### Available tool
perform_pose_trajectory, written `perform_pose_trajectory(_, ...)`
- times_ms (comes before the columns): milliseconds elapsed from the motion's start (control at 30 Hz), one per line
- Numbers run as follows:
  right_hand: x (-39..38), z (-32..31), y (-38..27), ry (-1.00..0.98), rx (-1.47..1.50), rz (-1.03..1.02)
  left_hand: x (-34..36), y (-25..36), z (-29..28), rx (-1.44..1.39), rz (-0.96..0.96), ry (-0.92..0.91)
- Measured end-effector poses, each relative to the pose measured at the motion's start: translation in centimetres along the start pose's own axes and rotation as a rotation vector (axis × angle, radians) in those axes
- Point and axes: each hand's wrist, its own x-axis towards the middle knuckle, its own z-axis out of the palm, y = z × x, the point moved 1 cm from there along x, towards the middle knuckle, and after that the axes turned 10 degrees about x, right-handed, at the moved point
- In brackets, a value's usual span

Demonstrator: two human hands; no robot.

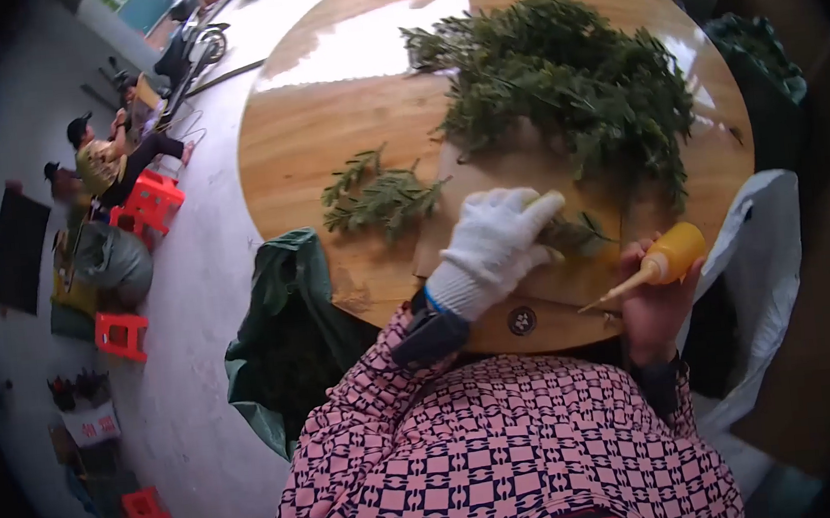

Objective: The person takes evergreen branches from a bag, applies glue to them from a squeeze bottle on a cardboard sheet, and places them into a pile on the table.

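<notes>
My left hand [497, 242], in a white knit glove, is closed around a small green sprig [581, 234] above a flat brown board [590, 281]. Bare and curled around a yellow squeeze bottle [680, 241], my right hand [651, 302] is just to the right. The bottle's long pale nozzle points down and left, its tip apart from the sprig. Beyond both hands lies a big heap of green artificial-looking sprigs [557, 79]. A few separate sprigs [385, 199] rest on the table to the left of the glove.
The round wooden table [298, 161] fills the middle. Green sacking [279, 340] hangs at its left front edge, a white sack [763, 229] at its right. Another dark green sack [765, 80] stands far right. Red stools [122, 336] and a seated person [110, 157] are off left.
</notes>
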Motion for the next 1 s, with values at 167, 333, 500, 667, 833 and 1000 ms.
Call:
perform_pose_trajectory(167, -0.2, 0.0, 0.4, 0.047, -0.025, -0.034, -1.0, -2.9, -0.7, -0.330, -0.117, 0.289)
perform_pose_trajectory(333, -0.3, 0.8, 0.0, 0.062, -0.050, -0.040, -1.2, -2.4, -1.6, -0.254, -0.148, 0.239)
perform_pose_trajectory(500, -0.9, 0.7, 0.0, 0.052, -0.059, -0.019, 0.9, 0.1, -0.9, -0.022, 0.216, 0.181)
perform_pose_trajectory(667, -1.0, 1.3, 0.0, 0.078, -0.102, -0.043, 1.9, 0.3, 0.9, -0.061, 0.078, 0.085)
perform_pose_trajectory(833, 0.1, 2.4, 0.9, -0.073, -0.187, -0.007, 1.9, -0.1, 2.0, -0.038, 0.068, 0.068)
perform_pose_trajectory(1000, 0.8, 1.9, 2.4, -0.020, -0.186, 0.020, 2.0, 0.2, 2.1, -0.003, 0.078, 0.106)
